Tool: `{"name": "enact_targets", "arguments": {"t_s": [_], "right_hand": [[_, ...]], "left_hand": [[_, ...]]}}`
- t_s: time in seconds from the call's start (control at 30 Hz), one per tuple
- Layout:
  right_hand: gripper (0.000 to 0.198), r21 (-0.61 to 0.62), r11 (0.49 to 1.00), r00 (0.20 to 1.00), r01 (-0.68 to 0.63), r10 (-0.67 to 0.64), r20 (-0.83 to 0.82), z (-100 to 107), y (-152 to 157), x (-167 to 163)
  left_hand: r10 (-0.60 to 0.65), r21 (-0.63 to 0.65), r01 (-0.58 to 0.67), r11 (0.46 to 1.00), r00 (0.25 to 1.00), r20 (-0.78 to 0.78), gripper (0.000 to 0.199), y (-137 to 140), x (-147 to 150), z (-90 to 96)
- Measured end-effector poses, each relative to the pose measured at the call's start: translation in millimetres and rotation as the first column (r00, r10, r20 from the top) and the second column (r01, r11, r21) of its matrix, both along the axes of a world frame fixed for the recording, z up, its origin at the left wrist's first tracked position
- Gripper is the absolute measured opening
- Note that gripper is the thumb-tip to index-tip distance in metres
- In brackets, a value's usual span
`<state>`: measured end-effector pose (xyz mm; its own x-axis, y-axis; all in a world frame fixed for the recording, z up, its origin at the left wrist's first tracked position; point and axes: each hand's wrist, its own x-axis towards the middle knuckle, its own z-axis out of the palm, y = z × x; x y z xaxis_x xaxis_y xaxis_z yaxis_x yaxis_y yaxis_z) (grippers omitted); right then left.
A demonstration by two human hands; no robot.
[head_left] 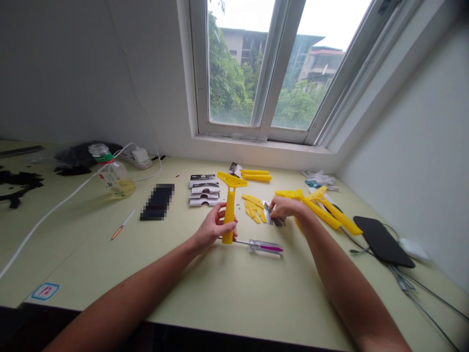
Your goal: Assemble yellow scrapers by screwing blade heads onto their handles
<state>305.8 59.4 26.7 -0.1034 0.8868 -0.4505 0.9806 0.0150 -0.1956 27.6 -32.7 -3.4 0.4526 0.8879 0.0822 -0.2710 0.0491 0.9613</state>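
Observation:
Upright in my left hand (216, 227) is a yellow scraper handle (230, 208), its wide flat head at the top, fingers wrapped round the grip. Behind its lower end lies a screwdriver (266, 247) with a clear and purple handle, its shaft partly hidden. My right hand (284, 207) reaches down to small metal parts (280, 221) with its fingertips drawn together; what they pinch is too small to make out. Flat metal blades (268, 213) lie by those fingertips. Just left of them are loose yellow plates (252, 208) and a few tiny screws (237, 205).
More yellow scraper handles (330, 210) lie beyond my right forearm, and others (256, 175) near the window. White-and-black boxes (203, 190) are stacked behind my left hand. Further left are a pixelated dark object (157, 202), a knife-like pen (122, 226) and a bottle (115, 178). A black device (384, 241) with cables sits right.

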Motion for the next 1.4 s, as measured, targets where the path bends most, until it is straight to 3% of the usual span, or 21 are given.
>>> {"name": "enact_targets", "arguments": {"t_s": [0.07, 0.17, 0.37, 0.43, 0.5, 0.6, 0.7, 0.9, 1.07, 1.23, 1.4], "right_hand": [[0.007, -0.014, 1.000, 1.000, -0.008, 0.008, -0.008, -1, 1, 1], [0.010, 0.020, 1.000, 1.000, -0.004, 0.005, -0.024, 6, 0, 4], [0.023, 0.218, 0.976, 0.987, 0.010, 0.025, -0.160, 52, -19, 14], [0.032, 0.307, 0.951, 0.925, 0.029, 0.091, -0.368, 68, -30, 13], [0.038, 0.364, 0.929, 0.800, 0.067, 0.168, -0.575, 79, -40, 7], [0.041, 0.397, 0.914, 0.676, 0.089, 0.237, -0.697, 86, -51, -7], [0.039, 0.421, 0.905, 0.648, 0.057, 0.287, -0.705, 85, -56, -22], [0.034, 0.439, 0.898, 0.740, -0.020, 0.309, -0.598, 83, -57, -31], [0.034, 0.433, 0.899, 0.755, -0.069, 0.330, -0.566, 83, -58, -31], [0.028, 0.372, 0.923, 0.735, -0.102, 0.322, -0.597, 86, -62, -33], [0.024, 0.284, 0.950, 0.644, -0.132, 0.300, -0.704, 88, -68, -38]], "left_hand": [[-0.010, 0.000, 0.010, 1.000, 1.000, -0.005, 0.050, 0, 0, 0.1], [-0.029, 0.004, 0.030, 1.000, 1.000, -0.011, 0.048, 0, 0, 0.0], [-0.079, 0.014, 0.079, 0.997, 0.997, -0.009, 0.047, -2, -1, -0.1], [-0.132, 0.007, 0.132, 0.991, 0.991, -0.028, 0.047, -3, -1, 1.2], [-0.198, 0.000, 0.198, 0.980, 0.979, -0.056, 0.048, -6, -1, 3.4], [-0.284, -0.008, 0.284, 0.959, 0.956, -0.072, 0.047, -10, 1, 6.9], [-0.342, -0.017, 0.342, 0.940, 0.937, -0.064, 0.047, -14, 2, 8.6], [-0.380, -0.039, 0.379, 0.925, 0.923, -0.062, 0.047, -19, 4, 10.1], [-0.393, -0.038, 0.391, 0.919, 0.917, -0.072, 0.047, -19, 4, 10.2], [-0.433, -0.061, 0.429, 0.901, 0.898, -0.079, 0.049, -19, 1, 9.8], [-0.465, -0.061, 0.461, 0.885, 0.881, -0.090, 0.054, -25, 3, 14.5]]}}
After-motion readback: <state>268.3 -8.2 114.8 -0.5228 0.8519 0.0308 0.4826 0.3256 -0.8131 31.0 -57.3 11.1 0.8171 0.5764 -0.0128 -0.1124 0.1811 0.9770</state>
